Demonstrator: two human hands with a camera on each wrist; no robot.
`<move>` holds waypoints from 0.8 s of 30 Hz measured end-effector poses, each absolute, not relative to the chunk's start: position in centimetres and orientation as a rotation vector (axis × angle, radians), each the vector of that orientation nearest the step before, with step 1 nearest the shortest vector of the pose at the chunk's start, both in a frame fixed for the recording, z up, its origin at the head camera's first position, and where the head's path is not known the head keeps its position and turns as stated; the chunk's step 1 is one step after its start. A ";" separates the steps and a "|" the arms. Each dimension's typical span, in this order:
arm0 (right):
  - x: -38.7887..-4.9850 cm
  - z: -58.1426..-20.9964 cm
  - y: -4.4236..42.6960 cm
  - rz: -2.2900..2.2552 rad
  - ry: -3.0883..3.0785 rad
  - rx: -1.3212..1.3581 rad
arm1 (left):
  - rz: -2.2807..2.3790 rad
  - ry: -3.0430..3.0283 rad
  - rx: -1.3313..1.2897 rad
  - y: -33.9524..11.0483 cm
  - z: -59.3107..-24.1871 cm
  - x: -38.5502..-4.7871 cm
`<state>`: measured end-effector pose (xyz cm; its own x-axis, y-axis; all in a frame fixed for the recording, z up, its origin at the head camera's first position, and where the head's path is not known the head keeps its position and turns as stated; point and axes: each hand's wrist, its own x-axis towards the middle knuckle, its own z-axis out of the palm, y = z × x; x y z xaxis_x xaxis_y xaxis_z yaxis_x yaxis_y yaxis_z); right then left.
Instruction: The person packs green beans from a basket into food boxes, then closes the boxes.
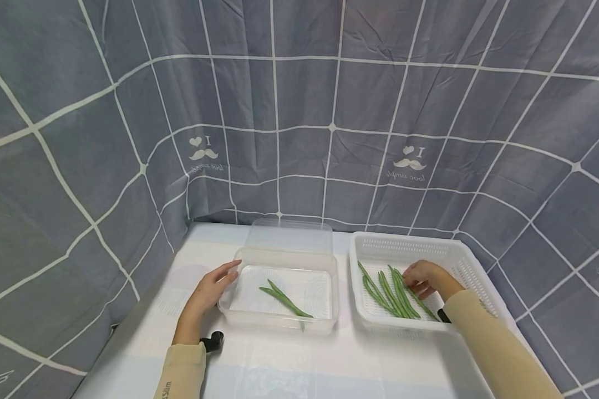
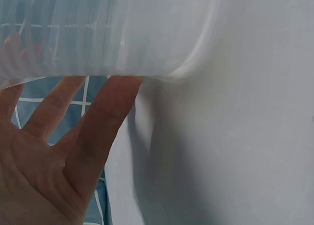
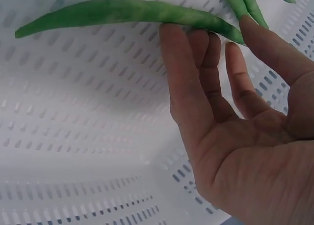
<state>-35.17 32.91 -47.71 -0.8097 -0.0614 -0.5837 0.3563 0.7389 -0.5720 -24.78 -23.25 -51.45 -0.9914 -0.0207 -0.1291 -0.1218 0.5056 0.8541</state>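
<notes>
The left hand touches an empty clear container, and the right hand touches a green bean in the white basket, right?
Not quite: the clear container isn't empty; the head view shows green beans lying in it. The left hand does touch it, and the right hand touches a bean in the white basket.

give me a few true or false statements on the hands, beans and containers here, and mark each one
1. The left hand touches the clear container. True.
2. The right hand is over the clear container. False: the right hand is in the white basket, at a green bean.
3. The white basket has more beans in it than the clear container. True.
4. The clear container stands to the right of the white basket in the head view. False: it stands to the left.
5. The white basket has slotted walls. True.
</notes>
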 end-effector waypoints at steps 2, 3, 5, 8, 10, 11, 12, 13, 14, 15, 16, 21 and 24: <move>-35.2 -47.9 32.7 -0.902 2.365 0.217 | 1.508 2.637 -0.127 -23.3 -51.5 -24.8; -35.3 -48.0 32.6 -0.889 2.374 0.219 | 1.509 2.636 -0.129 -23.3 -51.5 -24.8; -35.5 -48.4 32.5 -0.872 2.388 0.222 | 1.501 2.640 -0.126 -23.2 -51.5 -24.8; -35.7 -48.8 32.4 -0.870 2.390 0.227 | 1.502 2.638 -0.131 -23.1 -51.4 -24.8; -35.8 -48.9 32.4 -0.881 2.383 0.240 | 1.503 2.638 -0.132 -23.1 -51.4 -24.8; -35.8 -48.9 32.3 -0.883 2.383 0.236 | 1.504 2.638 -0.130 -23.1 -51.4 -24.8; -35.8 -48.9 32.3 -0.890 2.381 0.228 | 1.515 2.632 -0.134 -23.1 -51.4 -24.8; -35.8 -48.9 32.3 -0.897 2.380 0.220 | 1.515 2.632 -0.131 -23.1 -51.4 -24.8; -35.8 -48.9 32.3 -0.913 2.377 0.225 | 1.516 2.632 -0.129 -23.1 -51.4 -24.7; -35.7 -48.8 32.2 -0.930 2.374 0.213 | 1.516 2.633 -0.128 -23.1 -51.5 -24.7; -35.6 -48.7 32.2 -0.950 2.370 0.206 | 1.519 2.632 -0.129 -23.1 -51.4 -24.7; -35.4 -48.1 31.8 -1.080 2.309 0.182 | 1.523 2.634 -0.122 -23.1 -51.4 -24.8; -35.7 -47.7 31.5 -1.151 2.263 0.167 | 1.524 2.639 -0.109 -23.2 -51.4 -24.9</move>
